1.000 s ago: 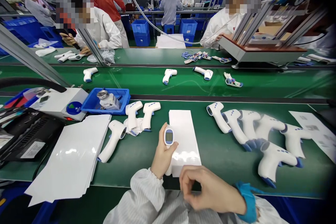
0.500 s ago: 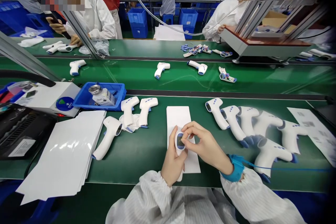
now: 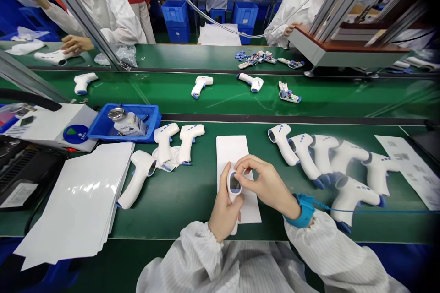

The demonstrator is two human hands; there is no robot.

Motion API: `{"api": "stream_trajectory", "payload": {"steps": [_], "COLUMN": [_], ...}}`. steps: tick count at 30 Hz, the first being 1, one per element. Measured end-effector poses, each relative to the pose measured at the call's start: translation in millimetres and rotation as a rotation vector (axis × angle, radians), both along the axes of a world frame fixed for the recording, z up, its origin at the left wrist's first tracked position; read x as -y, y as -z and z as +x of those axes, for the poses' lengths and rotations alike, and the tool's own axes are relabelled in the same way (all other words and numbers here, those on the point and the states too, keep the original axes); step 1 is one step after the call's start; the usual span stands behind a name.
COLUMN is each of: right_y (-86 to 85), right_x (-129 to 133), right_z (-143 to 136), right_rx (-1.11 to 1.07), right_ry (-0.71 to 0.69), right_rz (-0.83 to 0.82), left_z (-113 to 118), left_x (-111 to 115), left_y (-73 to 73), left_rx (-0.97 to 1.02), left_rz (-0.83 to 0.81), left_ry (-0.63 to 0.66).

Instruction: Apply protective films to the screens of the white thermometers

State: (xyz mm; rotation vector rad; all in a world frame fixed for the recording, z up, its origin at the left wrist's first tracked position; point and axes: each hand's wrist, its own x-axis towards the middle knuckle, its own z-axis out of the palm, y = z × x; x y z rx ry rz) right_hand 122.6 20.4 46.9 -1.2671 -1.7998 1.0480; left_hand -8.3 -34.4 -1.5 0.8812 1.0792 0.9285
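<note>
My left hand [image 3: 224, 208] is wrapped round a white thermometer gun [image 3: 234, 191] whose small dark screen faces up. At the top edge of that screen, the thumb and forefinger of my right hand [image 3: 263, 181] are pinched together; whatever lies between them is too small to make out. A teal strap [image 3: 303, 211] with a blue cord circles my right wrist. Beneath both hands lies a white paper sheet [image 3: 252, 210] on the green bench.
Several white thermometer guns [image 3: 349, 199] lie at the right, others [image 3: 137, 178] at the left. A stack of white sheets [image 3: 80, 201] and a blue tray [image 3: 151, 137] with a bottle stand left. Guns ride the green belt [image 3: 154, 91]; people sit beyond it.
The guns on the belt have shifted left. My right fingers have moved off the screen's middle to its upper edge. Across the belt, the left person's hands have moved apart.
</note>
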Motion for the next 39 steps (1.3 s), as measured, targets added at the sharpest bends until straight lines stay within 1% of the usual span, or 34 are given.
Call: {"api": "stream_trajectory", "payload": {"steps": [6,10,15,19,24,39], "right_y": [1.8,1.9,0.1,0.0,2.8,6.1], "right_x": [-0.7,-0.8,-0.6,-0.5,-0.4,0.0], "right_z": [-0.3,-0.5,-0.5,-0.8,-1.4,-4.4], "right_rx": [-0.013,-0.016,-0.026,-0.035,-0.035,0.015], "right_ry": [-0.002,0.001,0.000,-0.001,-0.002,0.015], "right_rz": [0.014,0.024,0.036,0.042,0.056,0.117], "left_z": [0.2,-0.2,-3.6,-4.5,-2.7,-1.7], "left_x": [0.0,0.1,1.9,2.1,1.2,1.7], "left_y": [2.8,1.3,-3.5,-1.1,2.8,2.9], "left_rx": [0.001,0.002,0.076,0.128,0.093,0.108], "left_rz": [0.012,0.011,0.020,-0.028,-0.050,-0.064], "left_ry": [0.009,0.008,0.035,0.024,0.003,-0.007]}}
